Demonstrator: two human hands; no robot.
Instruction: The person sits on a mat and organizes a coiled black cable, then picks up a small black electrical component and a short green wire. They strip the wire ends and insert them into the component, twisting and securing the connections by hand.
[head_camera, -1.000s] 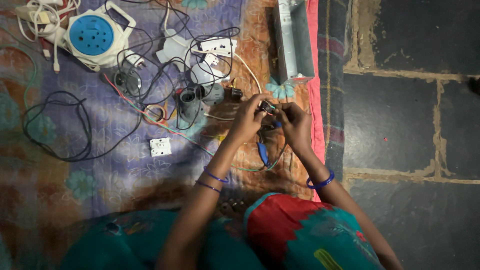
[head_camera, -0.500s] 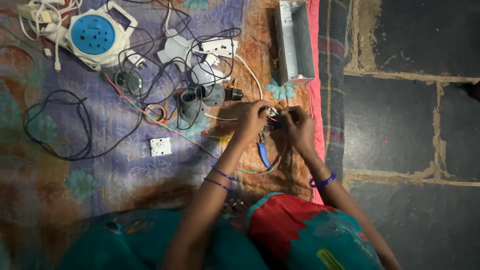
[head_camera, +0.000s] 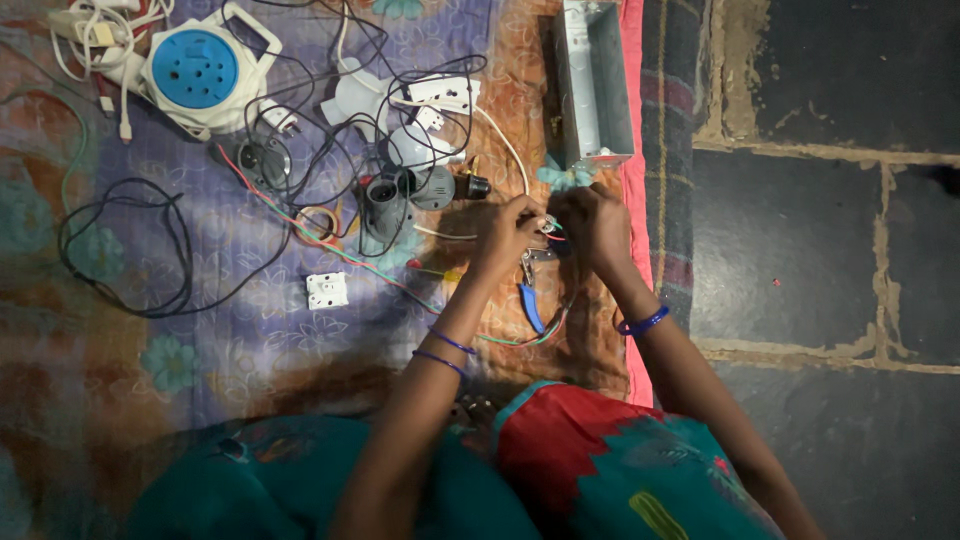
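Both hands meet over the right part of a patterned cloth (head_camera: 250, 340) spread on a dark stone floor (head_camera: 820, 250). The left hand (head_camera: 510, 235) is curled narrow, its fingertips pinched on a small bundle of thin coloured wires (head_camera: 549, 228), and the right hand (head_camera: 596, 228) closes on the same bundle from the other side, so the two hands touch or nearly touch there; how much of the bundle each one grips cannot be told, since the fingers hide it. Just below the hands, on the near side, a pair of pliers with blue handles (head_camera: 530, 300) lies on the cloth, seemingly held by neither hand. Just beyond the hands, on the far right edge of the cloth, lies a long open metal box (head_camera: 592, 85); the inside that shows is bare grey metal, and its near end sits close to the right hand's knuckles. To the left of the hands a grey lamp holder (head_camera: 385, 200) lies among tangled black cable, with a white bulb (head_camera: 412, 145) just beyond it. Further left and nearer, a small white switch (head_camera: 327, 290) lies alone on the cloth. At the far left sits a round blue and white cable reel (head_camera: 200, 68), its cord wound inside its casing, and below it a loose loop of black cable (head_camera: 125, 250) rests flat.
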